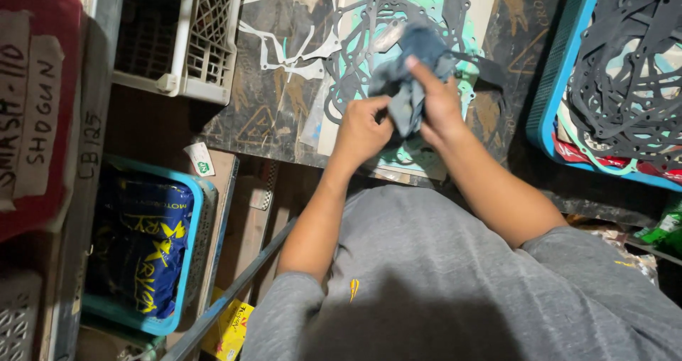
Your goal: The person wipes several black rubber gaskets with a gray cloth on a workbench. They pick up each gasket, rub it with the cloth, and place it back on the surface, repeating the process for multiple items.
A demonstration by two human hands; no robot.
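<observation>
Both hands clamp one crumpled blue-grey gasket [410, 77]: left hand [364, 130] pinching its lower end, right hand [439, 99] gripping higher, above a heap of flat gaskets [355, 48] on the counter [266, 112], a blue tray [550, 98] well to the right.

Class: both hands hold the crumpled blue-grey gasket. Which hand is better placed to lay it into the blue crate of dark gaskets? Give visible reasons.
Probably the right hand. It grips the crumpled blue-grey gasket from the side nearer the blue plastic crate; the left hand would have to cross over it.
</observation>
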